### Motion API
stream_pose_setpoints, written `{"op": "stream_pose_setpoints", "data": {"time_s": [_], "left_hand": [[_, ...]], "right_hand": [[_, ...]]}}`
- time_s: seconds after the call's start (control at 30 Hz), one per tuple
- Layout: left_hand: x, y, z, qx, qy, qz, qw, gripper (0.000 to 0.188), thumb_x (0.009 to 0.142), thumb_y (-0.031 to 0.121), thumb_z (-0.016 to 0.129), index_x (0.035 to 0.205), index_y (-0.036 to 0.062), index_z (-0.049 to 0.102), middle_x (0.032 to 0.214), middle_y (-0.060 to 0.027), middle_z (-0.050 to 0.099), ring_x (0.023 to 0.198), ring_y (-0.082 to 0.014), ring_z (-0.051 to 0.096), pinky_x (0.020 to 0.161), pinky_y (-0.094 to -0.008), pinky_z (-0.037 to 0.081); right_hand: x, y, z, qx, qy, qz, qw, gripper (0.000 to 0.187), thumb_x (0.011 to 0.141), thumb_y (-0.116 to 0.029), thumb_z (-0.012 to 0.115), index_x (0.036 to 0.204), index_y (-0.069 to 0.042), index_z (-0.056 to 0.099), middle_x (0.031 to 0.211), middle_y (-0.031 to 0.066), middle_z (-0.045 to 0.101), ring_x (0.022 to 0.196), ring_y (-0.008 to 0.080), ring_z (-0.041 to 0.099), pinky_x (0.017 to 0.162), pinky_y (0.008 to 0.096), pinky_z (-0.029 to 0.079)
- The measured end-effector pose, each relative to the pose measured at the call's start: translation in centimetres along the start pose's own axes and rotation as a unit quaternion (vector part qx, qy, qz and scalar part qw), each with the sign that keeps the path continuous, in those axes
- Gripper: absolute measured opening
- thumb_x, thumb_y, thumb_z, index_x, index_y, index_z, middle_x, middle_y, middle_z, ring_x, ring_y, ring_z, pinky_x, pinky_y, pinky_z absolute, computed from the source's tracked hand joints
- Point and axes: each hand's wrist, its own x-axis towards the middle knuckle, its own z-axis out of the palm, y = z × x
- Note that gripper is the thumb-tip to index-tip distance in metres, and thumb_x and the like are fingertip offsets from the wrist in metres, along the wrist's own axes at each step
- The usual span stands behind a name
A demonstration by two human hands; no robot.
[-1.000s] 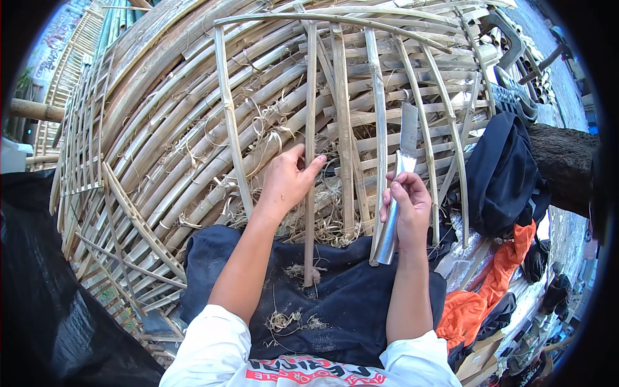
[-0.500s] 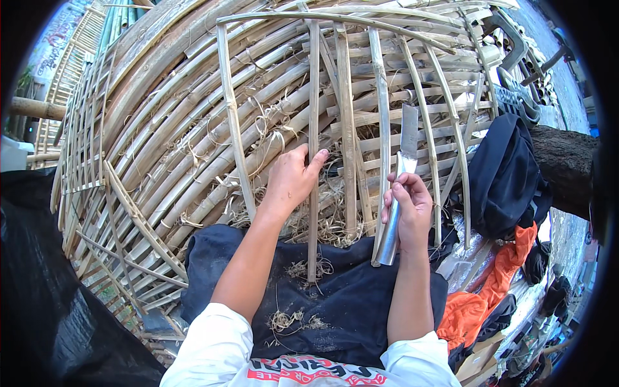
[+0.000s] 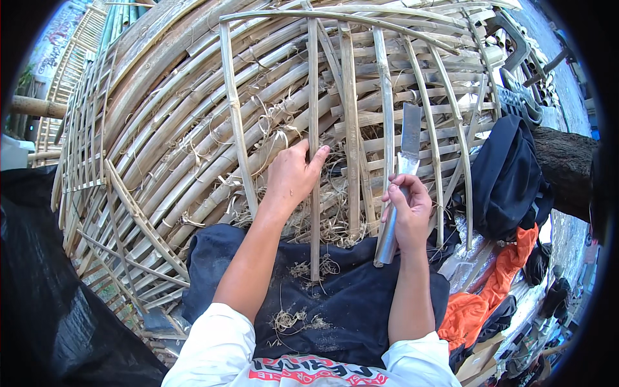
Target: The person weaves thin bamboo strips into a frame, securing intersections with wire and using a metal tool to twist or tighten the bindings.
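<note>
While both lengthwise ahead, strip (image 3: pixel 315 226) in left hand's (image 3: pixel 290 174) pinch, knife (image 3: pixel 408 160) in right hand's (image 3: pixel 411 209).

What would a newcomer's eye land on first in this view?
Probably the silvery bladed tool, right of centre in the right grip. Next comes the broad, curving mass of pale strips across the upper middle, with the left grip on one long strip near the centre. The bright orange cloth also stands out at lower right.

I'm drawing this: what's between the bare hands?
In the head view, long tan bamboo strips and thin curly beige shavings lie between left hand and right hand.
</note>
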Motion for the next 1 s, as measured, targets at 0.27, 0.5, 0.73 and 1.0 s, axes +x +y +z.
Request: {"op": "stream_pose_setpoints", "data": {"time_s": [0.27, 0.5, 0.73, 1.0], "left_hand": [[1.6, 0.7, -0.3, 0.055, 0.016, 0.018, 0.998, 0.048, 0.093, 0.045, 0.061, 0.089, -0.0030, 0.067, 0.069, -0.0197, 0.066, 0.070, -0.0364, 0.067, 0.066, -0.0440, 0.050], [0.9, 0.7, -1.3, 0.071, -0.003, -0.011, 0.997, 0.054, 0.088, 0.053, 0.065, 0.087, -0.0011, 0.068, 0.073, -0.0167, 0.069, 0.073, -0.0336, 0.069, 0.068, -0.0413, 0.052], [1.0, 5.0, -5.8, 0.138, 0.008, -0.031, 0.990, 0.048, 0.084, 0.047, 0.072, 0.100, 0.0027, 0.066, 0.081, -0.0130, 0.066, 0.080, -0.0255, 0.067, 0.073, -0.0384, 0.051], [19.9, 5.5, -10.6, 0.122, 0.235, 0.390, 0.882, 0.028, 0.089, 0.023, 0.069, 0.113, 0.0090, 0.069, 0.113, -0.0122, 0.068, 0.105, -0.0355, 0.064, 0.094, -0.0428, 0.050]], "right_hand": [[0.2, 0.3, 0.2, -0.033, -0.001, -0.012, 0.999, 0.013, 0.094, -0.008, 0.065, 0.104, -0.002, 0.060, 0.102, 0.0057, 0.060, 0.092, 0.0126, 0.067, 0.048, 0.0211, 0.053], [0.1, 0.3, 0.4, -0.027, -0.004, -0.019, 0.999, 0.013, 0.094, -0.009, 0.065, 0.104, -0.003, 0.060, 0.104, 0.0054, 0.060, 0.091, 0.0126, 0.067, 0.048, 0.0212, 0.053], [0.3, 0.1, 0.2, -0.035, 0.006, -0.018, 0.999, 0.014, 0.094, -0.009, 0.065, 0.105, -0.002, 0.061, 0.103, 0.0057, 0.060, 0.087, 0.0117, 0.067, 0.048, 0.0215, 0.053], [0.6, 0.3, 0.2, 0.092, -0.007, -0.007, 0.996, 0.013, 0.093, -0.011, 0.067, 0.101, -0.001, 0.067, 0.111, 0.0143, 0.063, 0.065, 0.0110, 0.064, 0.048, 0.0237, 0.054]]}}
